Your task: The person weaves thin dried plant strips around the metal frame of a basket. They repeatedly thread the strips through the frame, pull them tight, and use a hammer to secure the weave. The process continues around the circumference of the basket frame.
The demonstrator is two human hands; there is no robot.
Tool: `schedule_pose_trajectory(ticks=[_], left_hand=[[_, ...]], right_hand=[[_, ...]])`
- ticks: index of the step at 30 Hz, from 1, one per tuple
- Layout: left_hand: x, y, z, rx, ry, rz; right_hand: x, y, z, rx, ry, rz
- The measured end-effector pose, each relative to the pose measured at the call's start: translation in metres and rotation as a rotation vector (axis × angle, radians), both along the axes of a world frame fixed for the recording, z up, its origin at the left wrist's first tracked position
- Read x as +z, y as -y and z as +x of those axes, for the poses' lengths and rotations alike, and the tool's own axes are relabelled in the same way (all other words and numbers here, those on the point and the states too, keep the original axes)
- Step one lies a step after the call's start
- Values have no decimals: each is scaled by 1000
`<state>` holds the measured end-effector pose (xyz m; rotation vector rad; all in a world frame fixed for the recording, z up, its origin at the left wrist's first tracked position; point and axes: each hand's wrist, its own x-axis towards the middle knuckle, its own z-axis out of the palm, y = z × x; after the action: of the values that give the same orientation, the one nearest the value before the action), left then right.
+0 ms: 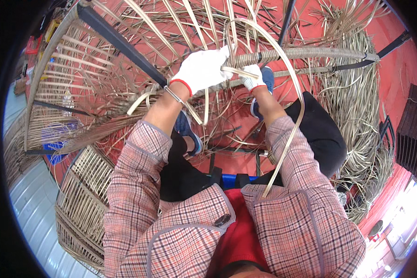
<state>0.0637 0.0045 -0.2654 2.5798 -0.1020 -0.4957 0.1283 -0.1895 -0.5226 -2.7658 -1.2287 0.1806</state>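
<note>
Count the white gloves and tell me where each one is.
2. One glove is on the left hand, at the wrapped bar; the other glove is on the right hand, below that bar. More may hide among the loose strips.

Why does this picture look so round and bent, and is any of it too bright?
Head view: dark corners and curved edges, as a wide lens gives; the ridged pale sheet at left seems to bend with the rim. Head view: glare washes out the lower-right edge; the white-gloved left hand looks bright, with little detail.
</note>
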Motion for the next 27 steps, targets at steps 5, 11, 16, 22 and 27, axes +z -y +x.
schedule_pose_trajectory(ticks=[5, 11, 16, 22, 27], left_hand=[[13, 10, -16, -44, 76, -15], [43, 2, -62, -70, 401, -250], [63, 4, -86, -164, 385, -259], [76, 8, -99, -186, 427, -352], [82, 4, -99, -229, 398, -236]], right_hand=[[-31, -13, 24, 0, -114, -51], [-14, -37, 41, -198, -252, 12], [-18, -31, 11, -261, -306, 6], [-26, -9, -27, -250, -327, -44], [-25, 10, -34, -129, -300, -168]])
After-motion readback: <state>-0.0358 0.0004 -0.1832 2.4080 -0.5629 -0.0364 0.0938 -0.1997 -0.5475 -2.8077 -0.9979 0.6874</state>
